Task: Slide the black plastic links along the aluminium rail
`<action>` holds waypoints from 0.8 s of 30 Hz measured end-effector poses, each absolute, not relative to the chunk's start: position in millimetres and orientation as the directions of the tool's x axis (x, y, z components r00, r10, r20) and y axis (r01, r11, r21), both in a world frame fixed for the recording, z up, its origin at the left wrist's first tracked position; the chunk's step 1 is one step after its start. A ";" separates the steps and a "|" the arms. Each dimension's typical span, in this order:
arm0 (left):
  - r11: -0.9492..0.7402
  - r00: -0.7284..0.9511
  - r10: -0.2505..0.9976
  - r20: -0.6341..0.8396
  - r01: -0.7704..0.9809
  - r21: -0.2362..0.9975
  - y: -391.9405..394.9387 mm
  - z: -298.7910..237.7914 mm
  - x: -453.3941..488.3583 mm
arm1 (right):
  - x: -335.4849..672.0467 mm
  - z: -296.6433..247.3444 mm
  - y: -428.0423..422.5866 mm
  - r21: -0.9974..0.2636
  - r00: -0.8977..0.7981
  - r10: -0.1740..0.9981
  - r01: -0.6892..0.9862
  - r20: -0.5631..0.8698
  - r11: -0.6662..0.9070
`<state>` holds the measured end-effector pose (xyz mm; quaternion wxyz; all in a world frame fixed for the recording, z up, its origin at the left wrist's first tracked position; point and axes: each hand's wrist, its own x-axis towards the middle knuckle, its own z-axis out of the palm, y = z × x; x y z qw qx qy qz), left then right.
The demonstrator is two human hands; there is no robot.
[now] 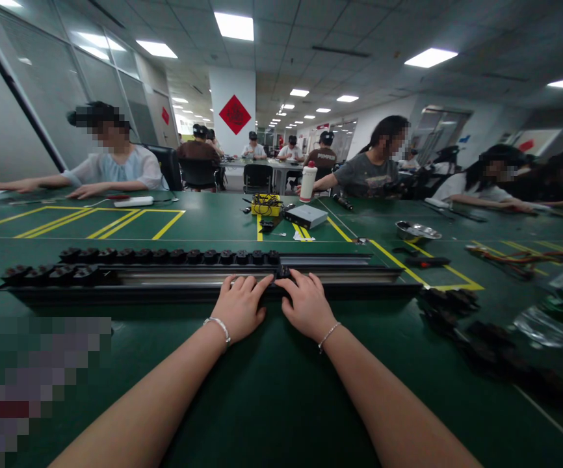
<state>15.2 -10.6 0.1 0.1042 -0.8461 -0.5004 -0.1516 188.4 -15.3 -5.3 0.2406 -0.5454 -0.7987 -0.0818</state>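
A long black rail with a silver metal channel (pixel 203 276) lies crosswise on the green bench (pixel 272 390). It runs far out to the left of the left hand and on past the right hand. Left of the left hand, small black plastic clips sit on the rail in two rows. The back row (pixel 169 255) has roughly thirteen clips and ends just beyond the fingertips. The shorter near row (pixel 52 273) has about five, at the rail's far left end. The clips blur together, so neither count is sure.

The left hand (pixel 240 309) lies palm down, flat and released. Its fingers are spread on the rail's near edge and the index finger stretches toward one single black clip (pixel 282 271). That clip sits in the channel between the fingertips of the two hands.

The right hand (pixel 307 305), also palm down, bends its fingers over the rail just right of the single clip and touches it. I cannot tell whether it pinches the clip.

Right of the right hand, a loose heap of black parts (pixel 457 309) lies on the bench, too dark to count. Clear plastic bags (pixel 547 328) lie beyond the heap, blurred.
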 end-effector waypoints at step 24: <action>-0.493 0.461 0.799 0.387 0.870 -0.018 -9.3 -3.3 13.7 | 189.2 -9.6 -11.1 -0.164 -0.276 0.814 0.898 0.511 0.408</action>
